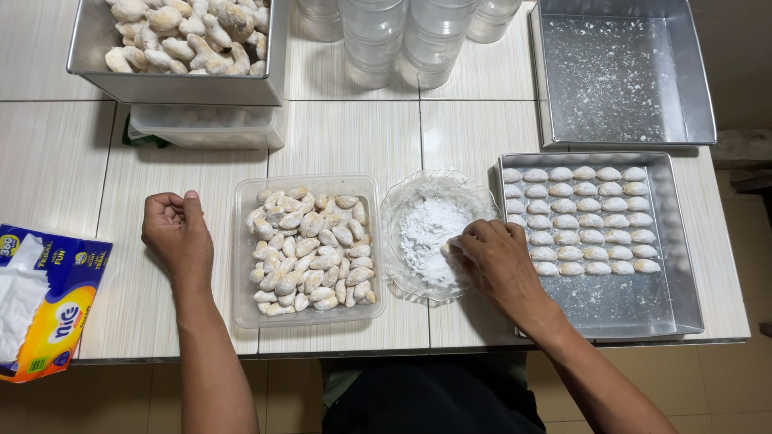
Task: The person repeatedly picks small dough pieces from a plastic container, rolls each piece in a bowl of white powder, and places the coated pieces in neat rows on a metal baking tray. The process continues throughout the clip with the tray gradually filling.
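Note:
My right hand (pixel 497 261) reaches into a clear glass bowl (pixel 400 210) of white powder (pixel 425 227) and pinches a small pale cookie (pixel 448 248) in the powder. My left hand (pixel 177 235) rests on the table as a loose fist with nothing in it, just left of a clear plastic container (pixel 243 305) heaped with powdered cookies (pixel 310 249). To the right of the bowl, a metal tray (pixel 635 305) holds neat rows of coated cookies (pixel 579 219) in its upper half.
A metal pan (pixel 173 87) heaped with cookies sits on a plastic container at the back left. Clear lidded jars (pixel 402 36) stand at the back centre, and a powder-dusted metal tray (pixel 623 76) at the back right. A tissue pack (pixel 44 301) lies at the left edge.

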